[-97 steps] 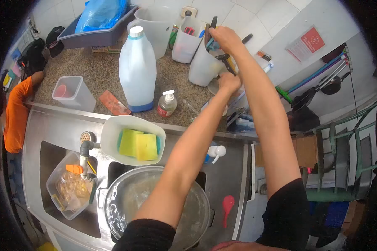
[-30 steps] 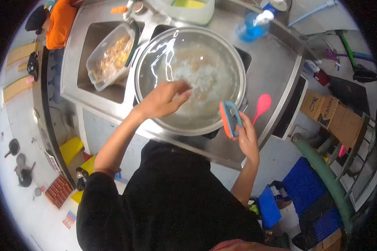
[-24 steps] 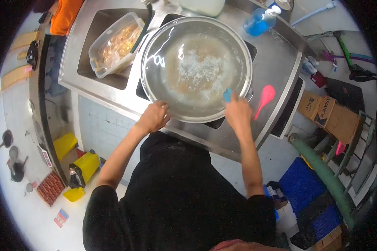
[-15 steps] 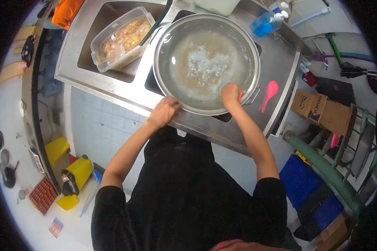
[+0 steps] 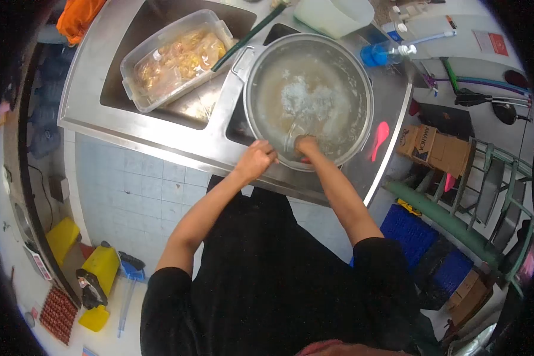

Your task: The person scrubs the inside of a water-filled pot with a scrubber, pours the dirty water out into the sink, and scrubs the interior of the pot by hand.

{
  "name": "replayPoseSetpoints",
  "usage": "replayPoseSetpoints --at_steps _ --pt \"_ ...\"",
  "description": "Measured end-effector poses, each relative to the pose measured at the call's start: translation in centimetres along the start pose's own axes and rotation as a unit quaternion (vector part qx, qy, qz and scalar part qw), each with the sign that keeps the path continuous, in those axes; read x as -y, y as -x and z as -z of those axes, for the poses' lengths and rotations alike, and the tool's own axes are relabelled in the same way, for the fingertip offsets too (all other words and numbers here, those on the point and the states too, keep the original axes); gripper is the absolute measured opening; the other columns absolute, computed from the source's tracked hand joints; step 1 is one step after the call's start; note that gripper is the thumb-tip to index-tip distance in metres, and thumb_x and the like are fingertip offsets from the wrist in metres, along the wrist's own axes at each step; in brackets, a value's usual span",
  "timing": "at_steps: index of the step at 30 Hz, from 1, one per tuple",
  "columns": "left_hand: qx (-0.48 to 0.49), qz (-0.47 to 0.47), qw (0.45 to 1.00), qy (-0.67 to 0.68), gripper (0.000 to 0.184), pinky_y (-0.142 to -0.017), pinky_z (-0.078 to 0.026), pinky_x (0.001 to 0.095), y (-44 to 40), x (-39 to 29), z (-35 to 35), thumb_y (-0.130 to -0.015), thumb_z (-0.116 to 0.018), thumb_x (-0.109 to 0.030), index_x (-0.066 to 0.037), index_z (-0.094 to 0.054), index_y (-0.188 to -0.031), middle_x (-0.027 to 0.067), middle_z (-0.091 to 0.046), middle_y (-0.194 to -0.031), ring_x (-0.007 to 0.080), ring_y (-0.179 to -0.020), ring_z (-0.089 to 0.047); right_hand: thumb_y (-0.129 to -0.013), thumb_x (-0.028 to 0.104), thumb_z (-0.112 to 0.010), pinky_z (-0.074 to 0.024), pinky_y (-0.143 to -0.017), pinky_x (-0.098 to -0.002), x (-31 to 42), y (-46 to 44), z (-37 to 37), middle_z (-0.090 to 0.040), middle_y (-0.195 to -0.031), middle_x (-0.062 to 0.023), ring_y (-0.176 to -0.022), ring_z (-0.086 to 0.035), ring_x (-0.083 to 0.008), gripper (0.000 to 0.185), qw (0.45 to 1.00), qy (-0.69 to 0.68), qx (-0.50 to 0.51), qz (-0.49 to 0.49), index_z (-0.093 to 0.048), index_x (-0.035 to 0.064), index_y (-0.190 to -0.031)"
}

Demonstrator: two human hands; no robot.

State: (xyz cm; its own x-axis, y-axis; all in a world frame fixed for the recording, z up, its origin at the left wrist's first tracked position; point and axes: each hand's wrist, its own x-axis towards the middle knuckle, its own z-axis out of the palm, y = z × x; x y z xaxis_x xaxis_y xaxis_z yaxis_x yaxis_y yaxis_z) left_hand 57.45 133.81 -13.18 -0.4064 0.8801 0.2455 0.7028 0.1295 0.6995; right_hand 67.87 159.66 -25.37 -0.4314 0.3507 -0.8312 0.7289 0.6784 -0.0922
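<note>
You bend over a large metal pot [image 5: 248,98] of cloudy water, set over the right-hand basin of a steel sink counter [image 5: 160,133], a pale clump floating in its middle. Your right hand [image 5: 304,144] dips inside the pot's near side, fingers closed around a brush [image 5: 305,160], of which only an orange sliver shows beneath the hand. Your left hand [image 5: 257,159] is at the near-left rim with fingers curled; whether they grip the metal, you cannot tell from this view.

Three seconds earlier, both your hands are among the utensils on the far counter; one second ago, the brush is in plain sight above the near-right rim and your left hand is over the water. Since the last frame, your right hand has slid left along the pot's near side.

Your right forearm crosses the near rim, and the hand covers most of the brush. Just right of the pot lies a pink spoon [image 5: 380,140]; far right stands a pump bottle of blue liquid [image 5: 380,54]. A pale container [image 5: 334,13] sits beyond the far rim. To the left, a clear tub [image 5: 181,95] of bagged contents rests tilted in the other basin, a dark green hose [image 5: 252,37] slanting between it and the pot. Far left, an orange garment [image 5: 80,18] edges into view.
</note>
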Motion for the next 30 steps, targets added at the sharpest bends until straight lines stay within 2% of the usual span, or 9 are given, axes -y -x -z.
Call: replayPoseSetpoints --at_steps 4,10,12,15,18,20,22,26,30 --pt "-0.009 -0.002 1.000 0.000 0.011 -0.083 -0.046 0.0386 -0.2 -0.2 0.3 -0.074 -0.066 -0.016 -0.006 -0.065 -0.078 0.0077 -0.060 -0.083 0.0264 -0.088 -0.059 -0.083 0.016 -0.060 -0.0512 -0.059 -0.0421 4.3 -1.1 0.8 -0.064 -0.096 -0.0169 -0.074 -0.063 -0.0295 0.029 0.974 0.107 0.121 0.159 -0.064 0.0041 -0.109" --pt "0.002 -0.030 0.999 0.031 0.017 -0.088 -0.045 0.0405 -1.4 0.7 1.0 -0.072 -0.065 -0.013 -0.004 -0.065 -0.087 0.0115 -0.059 -0.092 0.0289 -0.102 -0.056 -0.083 0.025 -0.056 -0.0452 -0.049 -0.0463 13.2 -7.2 1.0 -0.059 -0.077 -0.0116 -0.059 -0.056 -0.0247 0.025 0.984 -0.107 0.139 -0.011 -0.065 0.0064 -0.097" --pt "0.108 -0.008 0.994 0.001 0.020 -0.093 -0.044 0.0395 -1.8 0.7 1.4 -0.075 -0.064 -0.016 -0.004 -0.067 -0.091 0.0119 -0.062 -0.098 0.0284 -0.105 -0.057 -0.080 0.024 -0.062 -0.0476 -0.050 -0.0481 15.3 -5.9 3.4 -0.061 -0.075 -0.0146 -0.056 -0.058 -0.0270 0.020 0.958 -0.279 0.067 -0.013 -0.064 0.0049 -0.086" --pt "0.199 -0.015 0.979 -0.037 0.021 -0.095 -0.042 0.0389 -1.7 1.2 0.6 -0.081 -0.062 -0.020 -0.005 -0.068 -0.095 0.0118 -0.063 -0.102 0.0276 -0.107 -0.058 -0.084 0.022 -0.056 -0.0440 -0.041 -0.0422 18.1 -6.1 7.3 -0.058 -0.071 -0.0107 -0.049 -0.055 -0.0237 0.016 0.929 -0.348 0.120 -0.052 -0.059 0.0067 -0.085" --pt "0.248 -0.034 0.965 -0.080 0.023 -0.094 -0.043 0.0383 -1.6 1.5 -0.4 -0.086 -0.058 -0.025 -0.006 -0.070 -0.093 0.0116 -0.065 -0.104 0.0269 -0.104 -0.060 -0.086 0.017 -0.048 -0.0514 -0.050 -0.0424 16.9 -12.5 6.2 -0.054 -0.065 -0.0086 -0.059 -0.058 -0.0228 0.014 0.830 -0.527 0.146 -0.107 -0.056 0.0089 -0.079" --pt "0.238 -0.055 0.964 -0.109 0.027 -0.089 -0.045 0.0383 -1.3 2.0 -1.6 -0.088 -0.056 -0.029 -0.007 -0.071 -0.089 0.0118 -0.066 -0.102 0.0269 -0.098 -0.063 -0.088 0.016 -0.046 -0.0524 -0.046 -0.0421 21.6 -6.0 11.2 -0.060 -0.076 -0.0105 -0.056 -0.061 -0.0244 0.015 0.703 -0.693 0.101 -0.126 -0.056 0.0067 -0.093" --pt "0.287 -0.040 0.953 -0.091 0.031 -0.084 -0.046 0.0377 -2.8 1.2 0.3 -0.089 -0.054 -0.032 -0.009 -0.072 -0.082 0.0118 -0.068 -0.092 0.0252 -0.091 -0.065 -0.086 0.016 -0.046 -0.0479 -0.040 -0.0372 22.1 -7.1 12.2 -0.058 -0.072 -0.0062 -0.051 -0.057 -0.0207 0.012 0.585 -0.801 0.074 -0.106 -0.055 0.0091 -0.089" --pt "0.412 0.036 0.907 -0.080 0.045 -0.074 -0.050 0.0398 -5.5 0.0 1.6 -0.091 -0.050 -0.047 -0.009 -0.073 -0.079 0.0126 -0.070 -0.086 0.0248 -0.083 -0.067 -0.089 0.017 -0.044 -0.0511 -0.050 -0.0414 19.7 -17.1 12.4 -0.059 -0.087 -0.0098 -0.065 -0.060 -0.0261 0.017 0.513 -0.852 0.030 -0.103 -0.053 0.0085 -0.102" --pt "0.486 0.083 0.865 -0.093 0.070 -0.078 -0.051 0.0402 -7.7 -0.4 1.1 -0.085 -0.043 -0.069 -0.006 -0.074 -0.090 0.0152 -0.070 -0.095 0.0280 -0.090 -0.067 -0.090 0.020 -0.047 -0.0519 -0.057 -0.0434 17.3 -24.3 13.3 -0.059 -0.092 -0.0102 -0.073 -0.061 -0.0278 0.021 0.427 -0.902 -0.015 -0.059 -0.055 0.0099 -0.107"
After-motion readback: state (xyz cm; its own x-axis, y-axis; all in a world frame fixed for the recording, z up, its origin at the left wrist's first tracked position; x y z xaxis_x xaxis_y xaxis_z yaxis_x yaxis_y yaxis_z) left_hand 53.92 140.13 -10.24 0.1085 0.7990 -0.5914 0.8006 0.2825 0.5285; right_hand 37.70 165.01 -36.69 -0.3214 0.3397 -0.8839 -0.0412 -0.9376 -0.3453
